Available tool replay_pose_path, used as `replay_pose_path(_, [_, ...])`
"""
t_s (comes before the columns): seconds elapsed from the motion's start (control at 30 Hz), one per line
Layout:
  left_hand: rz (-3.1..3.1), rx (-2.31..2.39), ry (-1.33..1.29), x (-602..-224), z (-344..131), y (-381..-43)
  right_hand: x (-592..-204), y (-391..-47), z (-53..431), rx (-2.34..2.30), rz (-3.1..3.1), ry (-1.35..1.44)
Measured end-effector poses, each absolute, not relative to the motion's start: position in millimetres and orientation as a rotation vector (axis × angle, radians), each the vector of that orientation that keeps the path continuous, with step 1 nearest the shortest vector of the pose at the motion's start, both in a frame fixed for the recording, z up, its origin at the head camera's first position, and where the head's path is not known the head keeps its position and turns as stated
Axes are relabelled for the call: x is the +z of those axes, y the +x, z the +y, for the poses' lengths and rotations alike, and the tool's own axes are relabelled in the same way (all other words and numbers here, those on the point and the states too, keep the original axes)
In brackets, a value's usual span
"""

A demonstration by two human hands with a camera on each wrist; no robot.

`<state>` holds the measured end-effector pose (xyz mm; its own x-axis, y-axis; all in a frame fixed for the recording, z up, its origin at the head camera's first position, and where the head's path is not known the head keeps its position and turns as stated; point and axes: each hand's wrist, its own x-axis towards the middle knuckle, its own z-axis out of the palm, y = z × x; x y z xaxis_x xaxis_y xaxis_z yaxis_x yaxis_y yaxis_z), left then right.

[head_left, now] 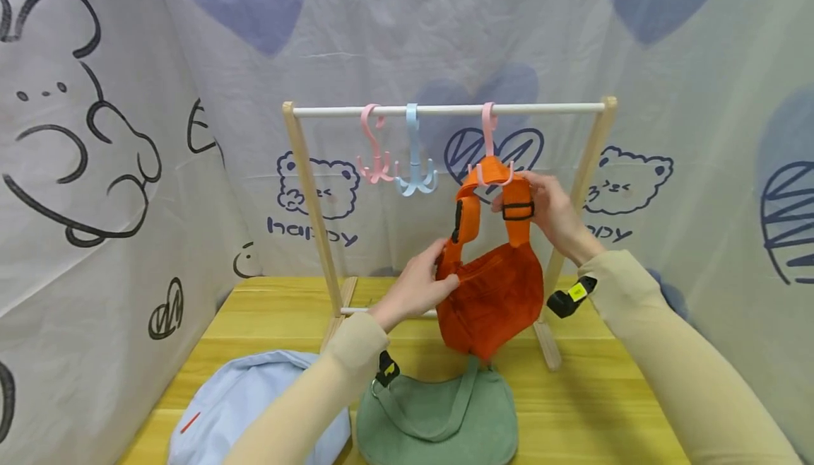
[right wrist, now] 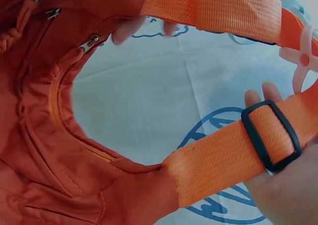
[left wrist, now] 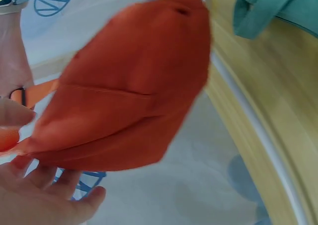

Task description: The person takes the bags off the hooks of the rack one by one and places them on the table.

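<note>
An orange bag [head_left: 496,302] hangs below the rail, its wide strap [head_left: 469,218] looped over a pink hook [head_left: 488,133] with several prongs. At the bag's upper left corner, my left hand [head_left: 416,285] pinches the fabric, thumb in front and fingers behind. My right hand [head_left: 559,218] holds the strap on the right, beside a black slider buckle [right wrist: 271,135]. In the right wrist view, fingertips show past the webbing's far edge, and zipper pulls [right wrist: 89,43] lie along the bag's opening. The bag's underside [left wrist: 134,81] faces the left wrist camera.
A white rail [head_left: 547,108] on a wooden stand carries another pink hook [head_left: 376,161] and a light blue hook [head_left: 415,168] to the left. On the wooden table [head_left: 254,309], a green handbag [head_left: 439,415] lies below the orange bag, with a light blue bag [head_left: 254,394] at left.
</note>
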<state>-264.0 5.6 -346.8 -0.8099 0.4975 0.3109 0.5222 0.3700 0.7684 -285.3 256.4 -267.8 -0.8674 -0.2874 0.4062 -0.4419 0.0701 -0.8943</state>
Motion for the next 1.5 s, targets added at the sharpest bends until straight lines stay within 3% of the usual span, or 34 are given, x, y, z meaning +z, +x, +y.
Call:
replay_pose_path(0.27, [-2.502,-1.699,-1.014,-310.0,21.1,-269.9,-254.6,-284.8,250.4,1.893,-2.342,0.514])
replay_pose_path(0.67, [-2.38,-2.144,-0.89,-263.8,39.8,-281.8,-244.9,-286.0,243.4,1.959,-2.366,0.432])
replay_pose_path(1.13, [-2.254,-2.344,-0.541,-243.5,48.1,-287.3,-240.6,-285.8,244.5,1.993,-2.344,0.27])
replay_pose_path(1.5, [-2.318,-2.189,-0.519,-234.9,48.5,-289.0,-237.4,-284.2,248.3,2.017,-2.327,0.245])
